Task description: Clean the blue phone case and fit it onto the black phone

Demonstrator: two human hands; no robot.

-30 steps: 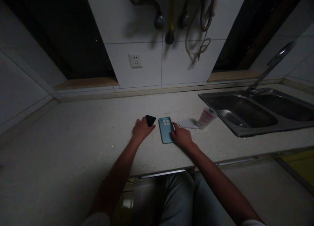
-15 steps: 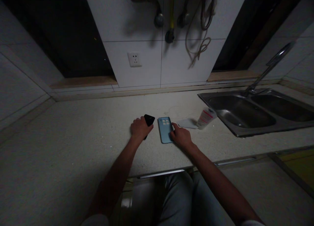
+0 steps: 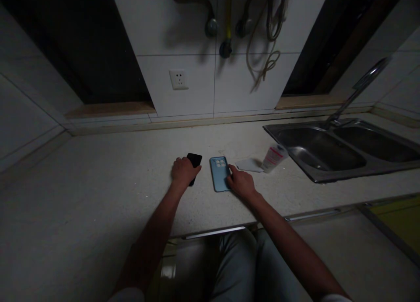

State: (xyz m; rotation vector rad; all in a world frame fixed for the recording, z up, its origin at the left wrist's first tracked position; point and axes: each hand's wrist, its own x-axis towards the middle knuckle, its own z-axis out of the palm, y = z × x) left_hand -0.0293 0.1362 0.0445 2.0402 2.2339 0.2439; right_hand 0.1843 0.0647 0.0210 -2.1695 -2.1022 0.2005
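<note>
My left hand (image 3: 183, 171) is closed around a black phone (image 3: 194, 160), which lies flat or nearly flat at the counter; the palm covers its left part. To the right of it a light blue phone case (image 3: 219, 174) with a camera cutout of several holes rests on the counter. My right hand (image 3: 241, 182) grips the case's right edge, thumb and fingers at its side. Some of the right fingers are hidden beneath the hand. A gap of bare counter separates the phone from the case.
Right of my hand lies a flat white item (image 3: 249, 164), beside a clear plastic cup (image 3: 274, 157) with pink print. A double steel sink (image 3: 315, 179) with a faucet (image 3: 357, 92) is farther right. The pale counter (image 3: 114, 184) meets a tiled wall with a socket (image 3: 179, 79).
My left hand has moved slightly left with the phone, and the phone has turned a little flatter. My right hand and the case stay in place.
</note>
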